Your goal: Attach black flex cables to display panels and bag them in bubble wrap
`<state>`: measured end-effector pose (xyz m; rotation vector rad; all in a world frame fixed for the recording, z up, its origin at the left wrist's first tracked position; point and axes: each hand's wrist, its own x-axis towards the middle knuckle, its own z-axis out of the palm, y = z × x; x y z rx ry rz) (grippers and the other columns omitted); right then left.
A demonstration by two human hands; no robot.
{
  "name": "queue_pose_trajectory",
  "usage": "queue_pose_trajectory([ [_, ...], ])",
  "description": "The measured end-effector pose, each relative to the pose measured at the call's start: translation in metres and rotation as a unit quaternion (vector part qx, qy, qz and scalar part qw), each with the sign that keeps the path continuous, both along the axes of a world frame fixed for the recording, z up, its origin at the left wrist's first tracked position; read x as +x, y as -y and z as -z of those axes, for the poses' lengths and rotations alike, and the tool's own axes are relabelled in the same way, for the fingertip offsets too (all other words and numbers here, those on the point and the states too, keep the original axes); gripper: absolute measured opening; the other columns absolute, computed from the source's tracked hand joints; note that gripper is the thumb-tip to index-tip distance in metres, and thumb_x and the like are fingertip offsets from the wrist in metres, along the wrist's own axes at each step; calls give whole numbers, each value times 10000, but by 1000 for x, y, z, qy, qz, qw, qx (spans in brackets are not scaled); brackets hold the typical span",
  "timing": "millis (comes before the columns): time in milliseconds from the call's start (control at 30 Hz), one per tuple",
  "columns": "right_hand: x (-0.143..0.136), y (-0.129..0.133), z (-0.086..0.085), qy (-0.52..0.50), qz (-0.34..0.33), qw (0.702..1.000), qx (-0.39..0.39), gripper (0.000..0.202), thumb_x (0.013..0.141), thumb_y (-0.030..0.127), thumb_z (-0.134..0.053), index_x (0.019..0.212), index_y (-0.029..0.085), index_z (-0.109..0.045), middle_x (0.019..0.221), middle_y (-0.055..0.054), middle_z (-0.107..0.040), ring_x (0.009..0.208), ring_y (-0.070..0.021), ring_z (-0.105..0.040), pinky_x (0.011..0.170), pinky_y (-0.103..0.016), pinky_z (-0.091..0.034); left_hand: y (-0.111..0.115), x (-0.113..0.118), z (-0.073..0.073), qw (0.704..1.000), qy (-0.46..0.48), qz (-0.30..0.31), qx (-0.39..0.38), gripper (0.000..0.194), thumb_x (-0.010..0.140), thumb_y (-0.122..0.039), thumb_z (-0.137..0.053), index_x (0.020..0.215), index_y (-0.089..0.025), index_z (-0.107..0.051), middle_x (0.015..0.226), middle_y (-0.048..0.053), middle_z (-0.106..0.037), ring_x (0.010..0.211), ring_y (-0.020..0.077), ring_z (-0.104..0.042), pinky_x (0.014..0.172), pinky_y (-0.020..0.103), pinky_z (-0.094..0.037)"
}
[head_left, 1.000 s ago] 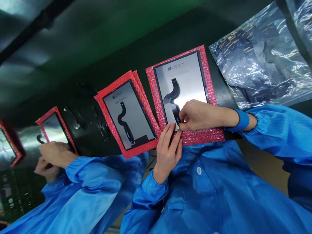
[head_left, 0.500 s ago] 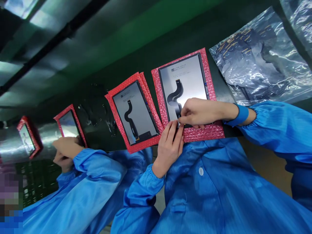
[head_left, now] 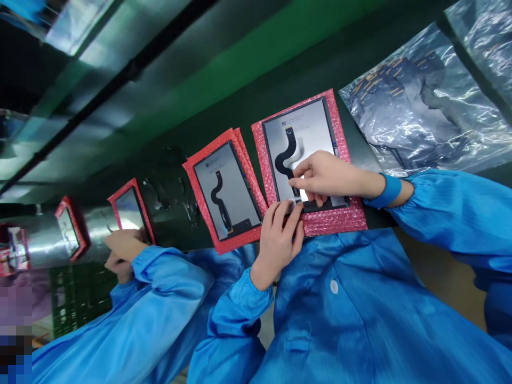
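Observation:
In front of me an LCD screen panel [head_left: 275,128] lies back side up on pink bubble wrap [head_left: 336,220]. A black S-shaped flex cable [head_left: 285,160] lies over its silvery back, casting a shadow to one side. My right hand [head_left: 326,175] is closed, thumb and index finger pinching the cable's lower part. My left hand [head_left: 278,240] has its fingers apart, tips resting on the panel's lower edge by the cable's bottom end. What lies under those fingertips is hidden.
A second panel [head_left: 230,197] with a flex cable lies on red bubble wrap to the left. Clear plastic bags [head_left: 424,106] of flex cables lie at the right. Further left, a co-worker's hands [head_left: 126,248] are at another panel [head_left: 132,208]; loose cables [head_left: 188,205] lie between.
My right hand has shifted slightly up and left along the cable. The cable's upper part stands further off its shadow. My left hand stays at the lower edge; the view has shifted slightly.

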<state>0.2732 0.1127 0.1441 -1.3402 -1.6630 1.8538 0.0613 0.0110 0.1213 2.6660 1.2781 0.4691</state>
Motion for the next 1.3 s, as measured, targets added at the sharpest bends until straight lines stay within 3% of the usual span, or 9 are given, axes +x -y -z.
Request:
queue_pose_trajectory([
  [133, 12, -6, -6, 4, 109, 994, 24, 300, 975, 275, -643, 1182, 75, -729, 621, -48, -703, 461, -171, -637, 495, -296, -518, -1, -3, 0, 999, 31, -17, -35, 421, 981, -176, -595, 1401, -191, -627, 1320, 164, -652, 1268, 306, -589, 1092, 526, -535],
  [233, 26, -14, -9, 59, 134, 986, 81, 352, 998, 287, -612, 1276, 95, -710, 617, -35, -691, 496, -193, -643, 581, -343, -535, -9, -14, -3, 991, 89, -50, -83, 347, 1010, -225, -582, 1349, -205, -652, 1291, 142, -681, 1208, 265, -641, 1054, 469, -558],
  [400, 41, -21, 1, 195, 101, 944, 248, 373, 999, 296, -576, 1256, 75, -732, 738, -97, -735, 780, -266, -707, 864, -408, -503, -46, -23, -20, 982, 13, -184, -44, 293, 1065, -367, -503, 1168, -182, -706, 973, 88, -699, 912, 226, -675, 812, 364, -557],
  [567, 42, -19, 16, 252, 45, 926, 276, 491, 969, 343, -583, 1405, 132, -665, 838, -98, -769, 844, -307, -706, 784, -397, -495, -81, -8, -33, 958, -158, -220, -93, 217, 1013, -368, -595, 951, -178, -680, 837, 77, -684, 747, 262, -663, 608, 347, -421],
  [733, 39, -15, 20, 283, 29, 915, 287, 504, 971, 378, -564, 1411, 148, -653, 850, -98, -776, 801, -293, -697, 712, -376, -477, -90, -1, -32, 941, -172, -232, -179, 103, 977, -274, -596, 910, -206, -636, 726, 43, -666, 691, 261, -649, 598, 331, -354],
  [833, 39, -14, 22, 285, 23, 912, 294, 510, 979, 387, -547, 1416, 141, -638, 816, -88, -767, 750, -273, -683, 668, -359, -450, -89, -2, -30, 948, -79, -225, -210, 112, 955, -235, -568, 845, -219, -569, 682, 0, -609, 647, 207, -588, 615, 312, -346],
  [933, 40, -14, 24, 278, 25, 913, 299, 538, 982, 374, -533, 1464, 144, -597, 762, -61, -738, 670, -246, -651, 624, -344, -419, -87, -1, -29, 940, 112, -222, -233, 160, 952, -242, -523, 796, -222, -494, 652, -39, -517, 592, 143, -500, 604, 275, -351],
  [1133, 39, -14, 21, 264, 28, 907, 326, 540, 991, 354, -495, 1487, 158, -580, 708, -31, -707, 630, -237, -646, 590, -331, -405, -85, 10, -27, 811, 414, -252, -327, 338, 878, -475, -721, 914, -231, -490, 638, -87, -443, 531, 93, -417, 533, 211, -341],
  [1300, 41, -11, 22, 225, 49, 897, 376, 485, 982, 368, -518, 1413, 181, -640, 669, -12, -689, 578, -219, -655, 565, -312, -446, -80, 15, -19, 774, 491, -249, -314, 629, 828, -484, -808, 1320, -228, -510, 937, 33, -684, 745, 174, -672, 633, 259, -503],
])
